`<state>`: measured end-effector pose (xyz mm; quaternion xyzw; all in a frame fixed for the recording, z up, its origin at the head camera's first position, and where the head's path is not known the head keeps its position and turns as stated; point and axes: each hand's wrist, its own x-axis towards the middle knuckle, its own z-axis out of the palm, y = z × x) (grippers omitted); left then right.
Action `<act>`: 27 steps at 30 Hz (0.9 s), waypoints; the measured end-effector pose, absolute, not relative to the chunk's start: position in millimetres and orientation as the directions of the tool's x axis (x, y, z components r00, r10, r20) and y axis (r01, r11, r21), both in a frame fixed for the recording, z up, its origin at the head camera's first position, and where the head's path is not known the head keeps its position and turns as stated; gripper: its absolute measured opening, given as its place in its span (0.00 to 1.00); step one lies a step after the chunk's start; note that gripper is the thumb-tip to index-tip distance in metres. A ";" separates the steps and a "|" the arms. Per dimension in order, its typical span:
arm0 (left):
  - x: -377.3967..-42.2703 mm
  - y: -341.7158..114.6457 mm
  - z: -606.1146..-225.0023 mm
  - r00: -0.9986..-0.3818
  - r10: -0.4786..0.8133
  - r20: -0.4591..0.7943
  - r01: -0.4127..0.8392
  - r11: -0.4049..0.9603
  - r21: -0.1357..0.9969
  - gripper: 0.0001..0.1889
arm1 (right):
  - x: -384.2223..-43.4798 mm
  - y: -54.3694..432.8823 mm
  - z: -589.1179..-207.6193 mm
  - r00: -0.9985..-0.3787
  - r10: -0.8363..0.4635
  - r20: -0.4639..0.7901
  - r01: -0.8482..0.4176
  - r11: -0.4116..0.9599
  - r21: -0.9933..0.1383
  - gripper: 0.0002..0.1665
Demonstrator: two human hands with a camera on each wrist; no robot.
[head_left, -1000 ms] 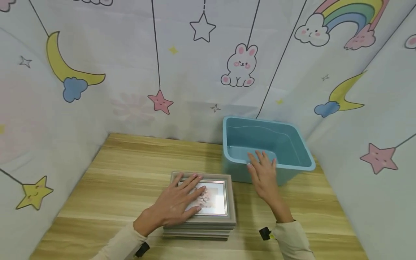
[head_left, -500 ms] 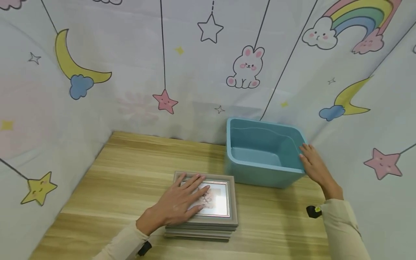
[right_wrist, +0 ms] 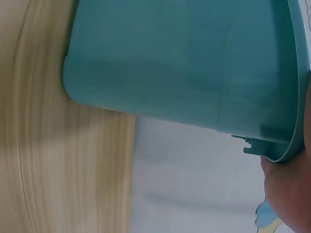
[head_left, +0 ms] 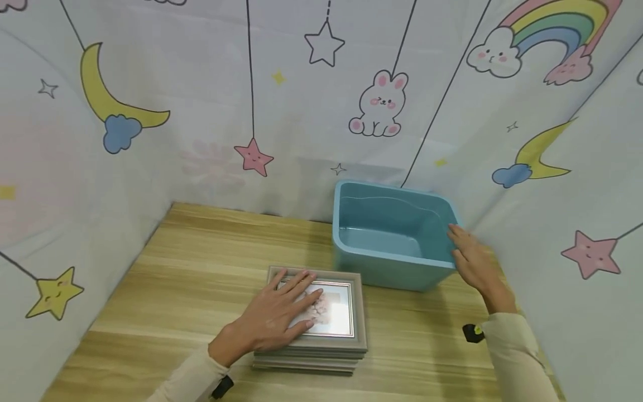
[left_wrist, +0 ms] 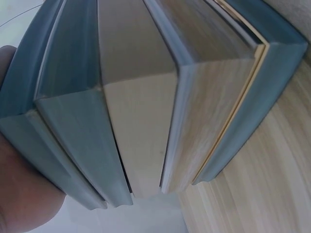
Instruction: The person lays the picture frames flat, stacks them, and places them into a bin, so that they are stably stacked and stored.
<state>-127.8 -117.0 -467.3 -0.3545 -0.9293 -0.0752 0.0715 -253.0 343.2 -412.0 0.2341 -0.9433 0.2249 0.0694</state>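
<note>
In the head view my left hand lies with fingers spread on the top picture frame, which has a pale border and a pink flower print. Under it is a neat stack of several frames. The left wrist view shows the stack's edges close up: blue-grey frames, a beige one and a wood-toned one. My right hand rests on the right rim of a blue plastic bin, fingers mostly straight, tips just over the edge. The bin's visible inside holds nothing.
A wood-grain table carries the stack and bin. White fabric walls printed with stars, moons and a rabbit close in the back and both sides; the bin stands near the back wall, right of the stack.
My right hand has moved from the bin's front to its right rim, and the bin has since shifted slightly left. The left hand has stayed on the stack of frames.
</note>
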 end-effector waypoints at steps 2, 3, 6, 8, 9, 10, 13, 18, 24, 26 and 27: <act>-127.8 -117.6 -467.6 -0.739 0.646 0.191 0.669 0.737 0.095 0.33 | -253.0 331.0 -413.7 -0.870 -0.434 0.232 -0.492 0.785 -0.377 0.27; -127.8 -117.7 -468.0 -0.738 0.646 0.196 0.670 0.736 0.098 0.33 | -253.3 325.0 -414.4 -0.869 -0.440 0.225 -0.494 0.786 -0.371 0.28; -128.2 -117.6 -469.3 -0.736 0.644 0.211 0.672 0.733 0.105 0.33 | -253.6 307.1 -415.0 -0.873 -0.443 0.205 -0.488 0.806 -0.336 0.29; -128.4 -117.4 -469.7 -0.734 0.643 0.220 0.673 0.731 0.108 0.33 | -254.4 295.9 -415.9 -0.873 -0.445 0.197 -0.486 0.818 -0.307 0.30; -128.5 -117.4 -469.9 -0.733 0.643 0.223 0.674 0.730 0.109 0.33 | -254.6 290.3 -416.0 -0.875 -0.445 0.190 -0.483 0.824 -0.297 0.30; -128.5 -117.4 -469.8 -0.733 0.643 0.222 0.674 0.731 0.108 0.33 | -254.7 284.5 -416.0 -0.875 -0.446 0.186 -0.483 0.827 -0.288 0.31; -128.3 -117.8 -469.1 -0.736 0.644 0.209 0.671 0.734 0.101 0.33 | -255.2 267.5 -416.8 -0.873 -0.450 0.190 -0.487 0.828 -0.278 0.31; -128.9 -118.8 -469.1 -0.738 0.647 0.193 0.669 0.740 0.077 0.33 | -252.3 240.5 -418.1 -0.875 -0.443 0.197 -0.483 0.830 -0.277 0.31; -128.5 -118.4 -469.7 -0.735 0.651 0.187 0.672 0.736 0.082 0.34 | -247.9 216.4 -420.2 -0.887 -0.419 0.193 -0.460 0.836 -0.298 0.32; -128.1 -118.4 -469.5 -0.734 0.653 0.187 0.674 0.734 0.083 0.34 | -247.1 210.2 -420.2 -0.890 -0.411 0.197 -0.454 0.841 -0.294 0.32; -127.8 -118.6 -469.2 -0.735 0.652 0.188 0.673 0.735 0.082 0.34 | -247.0 207.4 -420.2 -0.891 -0.409 0.198 -0.452 0.843 -0.294 0.32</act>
